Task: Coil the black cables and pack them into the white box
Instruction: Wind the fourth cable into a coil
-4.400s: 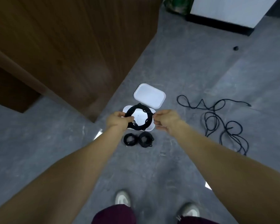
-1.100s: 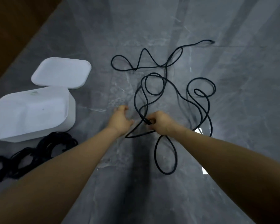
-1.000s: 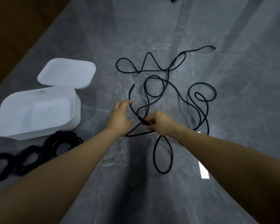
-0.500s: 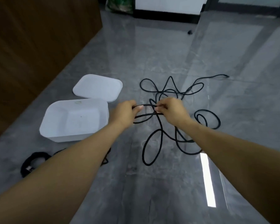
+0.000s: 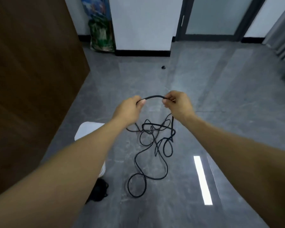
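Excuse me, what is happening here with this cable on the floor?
A person is starting to coil a long black cable. The left hand and the right hand each pinch it, with a short arc held up between them, while the rest lies tangled on the grey floor. The white box is mostly hidden behind the left arm. A coiled cable lies on the floor beside it, not yet packed.

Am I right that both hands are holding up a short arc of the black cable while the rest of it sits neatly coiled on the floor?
Not quite. The left hand and right hand do hold up a short arc of the black cable, but the head view shows the rest of it trailing in a loose tangle of loops on the floor, not neatly coiled.
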